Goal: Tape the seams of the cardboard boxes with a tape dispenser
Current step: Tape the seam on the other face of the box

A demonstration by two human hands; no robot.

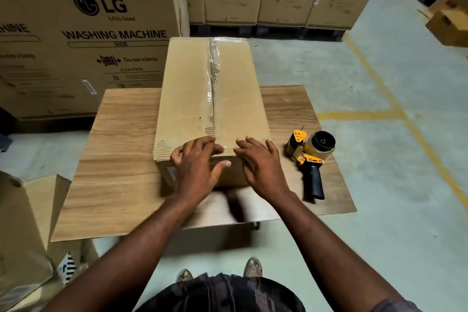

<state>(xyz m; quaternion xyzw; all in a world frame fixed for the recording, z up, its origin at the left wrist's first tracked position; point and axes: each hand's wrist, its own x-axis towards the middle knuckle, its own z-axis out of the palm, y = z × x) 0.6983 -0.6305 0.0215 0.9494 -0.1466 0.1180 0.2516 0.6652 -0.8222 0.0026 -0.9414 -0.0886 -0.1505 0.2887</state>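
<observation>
— Where are the hands?
— The left hand [196, 162] and right hand [263, 167] press the near edge of the plain brown cardboard box [187, 88], fingers spread flat, gripping nothing.
— The dispenser?
— The yellow-and-black tape dispenser [310, 157] lies just right of the box. Clear tape [214, 78] covers the box's top seam.

Warehouse. Big washing-machine cartons [88, 33] stand beyond and left of the left hand [195, 162], with more on dark pallets [278, 30] farther ahead. Concrete floor [379, 172] with yellow painted lines [395, 111] lies right of the right hand [263, 167].
</observation>
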